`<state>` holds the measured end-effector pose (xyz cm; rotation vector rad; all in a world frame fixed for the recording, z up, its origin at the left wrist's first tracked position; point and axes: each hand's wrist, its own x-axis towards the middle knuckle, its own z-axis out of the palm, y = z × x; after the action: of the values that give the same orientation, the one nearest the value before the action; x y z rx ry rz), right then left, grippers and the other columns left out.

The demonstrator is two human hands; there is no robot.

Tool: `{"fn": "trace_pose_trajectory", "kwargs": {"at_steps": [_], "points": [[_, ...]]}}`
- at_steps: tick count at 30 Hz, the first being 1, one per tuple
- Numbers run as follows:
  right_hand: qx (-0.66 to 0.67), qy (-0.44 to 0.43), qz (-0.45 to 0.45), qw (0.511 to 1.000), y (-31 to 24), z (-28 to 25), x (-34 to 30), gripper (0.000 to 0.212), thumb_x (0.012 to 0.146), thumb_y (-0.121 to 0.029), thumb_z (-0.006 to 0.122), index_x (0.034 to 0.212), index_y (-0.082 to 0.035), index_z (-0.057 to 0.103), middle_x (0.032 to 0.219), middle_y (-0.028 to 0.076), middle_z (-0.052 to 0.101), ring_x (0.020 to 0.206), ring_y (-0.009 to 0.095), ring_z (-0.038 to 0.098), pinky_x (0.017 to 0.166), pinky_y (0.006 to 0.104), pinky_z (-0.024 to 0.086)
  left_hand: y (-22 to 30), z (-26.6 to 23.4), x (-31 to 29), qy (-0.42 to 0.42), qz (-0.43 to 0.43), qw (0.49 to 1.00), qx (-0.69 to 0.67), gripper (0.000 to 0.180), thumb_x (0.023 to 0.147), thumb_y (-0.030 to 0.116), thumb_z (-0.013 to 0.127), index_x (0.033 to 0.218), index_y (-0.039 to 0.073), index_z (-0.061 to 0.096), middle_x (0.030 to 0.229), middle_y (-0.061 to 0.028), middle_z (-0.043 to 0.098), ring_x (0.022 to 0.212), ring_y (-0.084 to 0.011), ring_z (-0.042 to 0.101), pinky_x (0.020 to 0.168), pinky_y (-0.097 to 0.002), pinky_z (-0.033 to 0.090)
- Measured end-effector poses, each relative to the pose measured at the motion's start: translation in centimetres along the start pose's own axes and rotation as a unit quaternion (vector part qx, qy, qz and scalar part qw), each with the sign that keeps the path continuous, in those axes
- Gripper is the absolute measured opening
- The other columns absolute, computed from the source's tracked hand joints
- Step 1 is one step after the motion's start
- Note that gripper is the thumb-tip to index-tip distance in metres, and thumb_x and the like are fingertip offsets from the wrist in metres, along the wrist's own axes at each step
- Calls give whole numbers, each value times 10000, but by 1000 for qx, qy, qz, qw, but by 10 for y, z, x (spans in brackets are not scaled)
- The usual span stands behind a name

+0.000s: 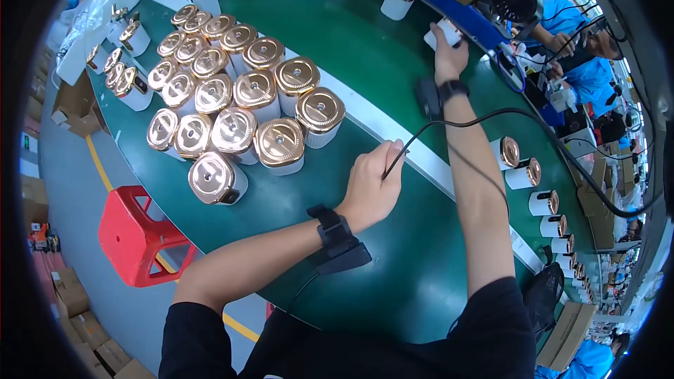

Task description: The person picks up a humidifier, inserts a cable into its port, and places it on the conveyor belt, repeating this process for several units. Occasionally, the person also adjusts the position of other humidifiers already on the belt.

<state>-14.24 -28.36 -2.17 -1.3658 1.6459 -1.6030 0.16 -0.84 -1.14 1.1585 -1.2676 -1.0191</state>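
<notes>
The black cable (516, 110) is held by its thin end near the centre of the frame; from there it curves in a loose arch toward the right edge, where it looks thicker. The white device (451, 30), upper right, is held tilted, partly hidden by fingers.

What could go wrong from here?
Snag: the black cable in the left hand crosses the right forearm in this view and might catch.
Bump: the white container in the right hand looks close to the blue rail; it might knock.
Topple: the gold-topped containers stand tightly grouped; a nudge might tip several.
</notes>
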Motion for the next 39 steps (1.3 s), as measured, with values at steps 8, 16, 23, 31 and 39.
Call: {"fn": "trace_pose_trajectory", "kwargs": {"at_steps": [8, 16, 23, 31, 39], "points": [[362, -293, 154, 871, -55, -81, -189, 418, 856, -274, 505, 1170, 1, 520, 1024, 91, 623, 910, 199, 602, 846, 320, 469, -3, 1, -2, 36, -15, 994, -106, 373, 985, 298, 406, 736, 25, 453, 556, -50, 386, 494, -152, 335, 461, -296, 267], [265, -298, 0, 917, -54, -100, -200, 395, 798, -136, 576, 1156, 7, 490, 1015, 67, 577, 897, 140, 548, 788, 274, 448, 1, 0, -5, 10, -33, 999, -34, 307, 981, 205, 426, 815, -42, 501, 534, -128, 459, 464, -199, 468, 465, -355, 351], [239, -315, -19, 918, -57, -99, -201, 415, 786, -135, 601, 1159, 8, 487, 1005, 68, 578, 887, 131, 547, 785, 270, 450, 3, -1, -3, 23, 4, 1000, 19, 290, 981, 180, 430, 813, -45, 505, 547, -144, 471, 466, -206, 492, 469, -350, 367], [224, -315, -17, 922, -58, -95, -205, 406, 819, -130, 618, 1170, 11, 472, 997, 81, 589, 856, 133, 582, 754, 263, 484, 0, -5, 2, 25, -7, 999, 30, 276, 972, 163, 438, 834, -60, 526, 565, -162, 484, 475, -229, 506, 478, -358, 376], [209, -306, -34, 928, -62, -92, -204, 430, 834, -165, 651, 1179, 12, 465, 1011, 93, 595, 858, 138, 592, 755, 267, 490, -2, -7, 6, 31, -28, 999, -3, 399, 977, 310, 396, 729, 10, 483, 561, -64, 442, 504, -145, 414, 487, -306, 324]]}}
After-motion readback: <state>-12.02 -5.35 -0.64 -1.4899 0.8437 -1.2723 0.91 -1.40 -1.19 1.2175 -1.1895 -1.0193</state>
